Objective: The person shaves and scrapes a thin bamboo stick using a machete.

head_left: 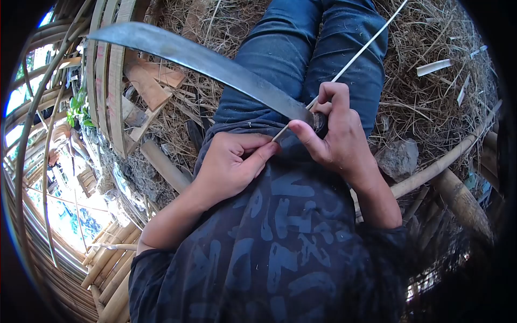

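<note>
My left hand (229,164) is closed, pinching the lower end of a thin pale strip of bamboo or cane (369,42) between thumb and fingers, just above my lap. From there the strip slants up to the right, past the base of the machete blade (204,65), and runs out over my right leg. My right hand (344,134) is wrapped round the machete's dark handle, mostly hidden by the palm. Its thumb sticks out toward the strip, and the bent index finger lies close beside it. The long, curved blade reaches across my thighs to the upper left.
Dry straw and shavings (420,102) cover the ground around my legs (274,48). Wood offcuts (148,89) and upright slats (116,70) stand to the left, near a woven bamboo frame (32,102). On the right are a grey stone (397,159) and a bamboo pole (447,159).
</note>
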